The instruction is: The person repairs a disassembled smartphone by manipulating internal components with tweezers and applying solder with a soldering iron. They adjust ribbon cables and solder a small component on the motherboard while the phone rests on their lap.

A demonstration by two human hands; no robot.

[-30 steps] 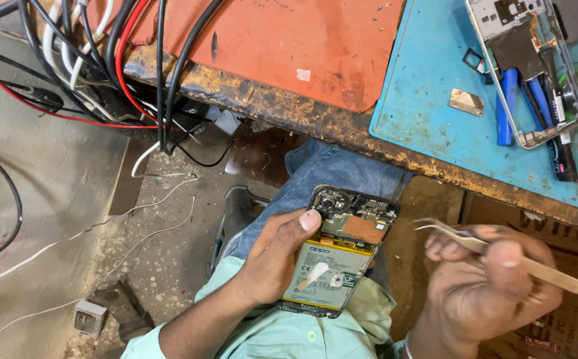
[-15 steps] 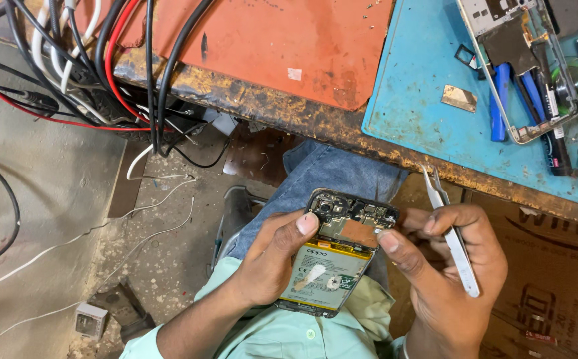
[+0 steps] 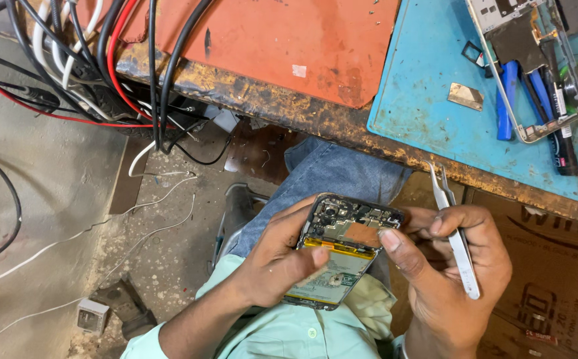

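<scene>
Opened phone (image 3: pixel 342 249) over lap, below bench edge. Left hand (image 3: pixel 279 262) grips its side, thumb on battery. Right hand (image 3: pixel 448 266) clamps tweezers (image 3: pixel 458 242), forefinger on board. Light, rigid, fragile: hold by frame edges.

Bare concrete floor (image 3: pixel 49 199) open across the left of the frame, crossed by thin white wires (image 3: pixel 149 219), cable bundle (image 3: pixel 103 60) crowding the upper left, workbench edge (image 3: pixel 342 126) overhanging just above the opened phone (image 3: pixel 342 249), cardboard box (image 3: pixel 555 266) closing the lower right, small white block (image 3: pixel 91 316) lower left.
</scene>
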